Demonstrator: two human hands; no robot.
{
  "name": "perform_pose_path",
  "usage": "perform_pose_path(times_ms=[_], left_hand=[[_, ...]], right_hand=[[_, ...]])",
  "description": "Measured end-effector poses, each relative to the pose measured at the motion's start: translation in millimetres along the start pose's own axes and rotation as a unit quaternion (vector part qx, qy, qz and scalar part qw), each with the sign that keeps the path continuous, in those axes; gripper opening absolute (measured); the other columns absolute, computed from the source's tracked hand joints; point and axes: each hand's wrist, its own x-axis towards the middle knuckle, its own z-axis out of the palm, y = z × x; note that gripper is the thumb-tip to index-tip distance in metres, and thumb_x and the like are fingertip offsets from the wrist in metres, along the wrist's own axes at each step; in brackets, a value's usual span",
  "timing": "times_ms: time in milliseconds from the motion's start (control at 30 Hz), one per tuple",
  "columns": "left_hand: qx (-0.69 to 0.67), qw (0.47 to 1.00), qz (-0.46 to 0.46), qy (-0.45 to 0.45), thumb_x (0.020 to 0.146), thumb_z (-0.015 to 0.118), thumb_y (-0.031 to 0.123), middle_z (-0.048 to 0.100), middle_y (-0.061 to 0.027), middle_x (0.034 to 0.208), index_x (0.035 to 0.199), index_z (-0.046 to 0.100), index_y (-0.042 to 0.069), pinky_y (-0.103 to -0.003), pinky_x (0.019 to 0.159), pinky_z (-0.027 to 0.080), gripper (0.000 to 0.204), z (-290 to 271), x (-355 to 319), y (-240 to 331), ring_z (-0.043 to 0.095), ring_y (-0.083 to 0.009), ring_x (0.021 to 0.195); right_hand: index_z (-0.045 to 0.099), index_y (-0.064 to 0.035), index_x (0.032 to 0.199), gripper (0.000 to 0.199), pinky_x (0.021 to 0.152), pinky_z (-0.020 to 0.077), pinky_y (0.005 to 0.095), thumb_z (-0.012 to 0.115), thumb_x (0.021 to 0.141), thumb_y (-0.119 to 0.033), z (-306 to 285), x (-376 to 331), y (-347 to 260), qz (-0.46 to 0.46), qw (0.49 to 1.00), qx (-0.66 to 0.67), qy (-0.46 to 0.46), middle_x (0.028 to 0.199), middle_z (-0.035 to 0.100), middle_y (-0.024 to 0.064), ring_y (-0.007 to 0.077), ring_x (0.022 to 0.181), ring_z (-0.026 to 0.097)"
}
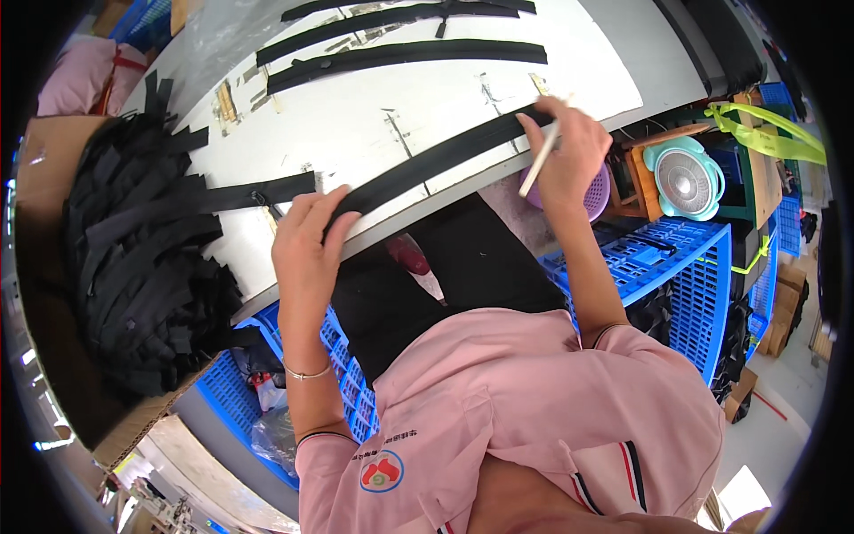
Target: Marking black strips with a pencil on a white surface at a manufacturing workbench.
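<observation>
A long black zipper strip (436,162) lies stretched along the near edge of the white board (311,151). My left hand (310,233) pinches its left end between thumb and fingers. At the other end, my right hand (569,149) has its thumb and index finger on the strip. That same hand also holds a slim white pen-like stick (539,167), slanting down across the palm. Short dark marks and bits of tape show on the board. Another zipper strip (289,190) with a slider reaches onto the board beside my left hand.
More black zippers (409,55) lie across the board's far part. At left, a cardboard box (53,160) holds a heap of black strips (147,258). Blue plastic crates (698,294) stand at right and below the table, near a teal fan (685,178) and a purple basket (598,191).
</observation>
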Motion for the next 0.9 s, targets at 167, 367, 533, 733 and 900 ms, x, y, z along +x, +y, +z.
perform_pose_path(times_ms=[167,367,533,733,900], left_hand=[[0.091,0.994,0.031,0.059,0.087,0.078,0.013,0.067,-0.0109,0.114,0.116,0.074,0.006,-0.041,0.100,0.043,0.030,-5.4,4.5,-18.5,0.061,-0.0307,0.109],[0.073,0.989,0.004,0.128,0.087,0.079,0.016,0.066,-0.0115,0.130,0.130,0.069,0.009,-0.043,0.111,0.038,0.044,8.9,3.7,-35.5,0.057,-0.0321,0.125],[0.113,0.986,0.022,0.123,0.091,0.076,0.018,0.062,-0.0105,0.141,0.135,0.065,0.007,-0.053,0.122,0.025,0.047,21.8,-25.4,-18.1,0.052,-0.0322,0.137],[0.085,0.993,-0.014,0.081,0.097,0.069,0.020,0.058,-0.0090,0.149,0.144,0.061,0.010,-0.053,0.126,0.012,0.048,23.1,-42.1,-16.9,0.047,-0.0291,0.144],[0.087,0.994,-0.016,0.070,0.095,0.073,0.022,0.057,-0.0091,0.150,0.142,0.061,0.008,-0.059,0.125,0.008,0.051,31.1,-47.0,-20.1,0.045,-0.0296,0.146]], right_hand=[[0.070,-0.0134,0.110,0.027,0.112,0.0339,0.0473,0.082,0.085,-0.018,10.5,-5.8,-2.9,-0.128,0.989,0.069,-0.014,0.097,0.077,0.0015,0.0204,0.106,0.071],[0.073,-0.0113,0.111,0.025,0.120,0.0251,0.0517,0.080,0.088,-0.016,9.3,-3.6,12.0,-0.123,0.991,0.012,-0.044,0.114,0.077,-0.0005,0.0210,0.116,0.068],[0.071,-0.0109,0.108,0.016,0.122,0.0270,0.0492,0.075,0.092,-0.011,5.9,-4.4,19.4,-0.136,0.986,0.055,-0.075,0.120,0.076,0.0007,0.0198,0.127,0.065],[0.071,-0.0115,0.111,0.014,0.123,0.0274,0.0484,0.070,0.097,-0.012,7.4,-1.2,17.2,-0.127,0.985,0.083,-0.083,0.124,0.075,0.0023,0.0222,0.129,0.063],[0.072,-0.0110,0.111,0.015,0.123,0.0273,0.0479,0.070,0.097,-0.011,4.1,-4.1,19.4,-0.120,0.987,0.055,-0.090,0.126,0.074,0.0012,0.0215,0.129,0.062]])
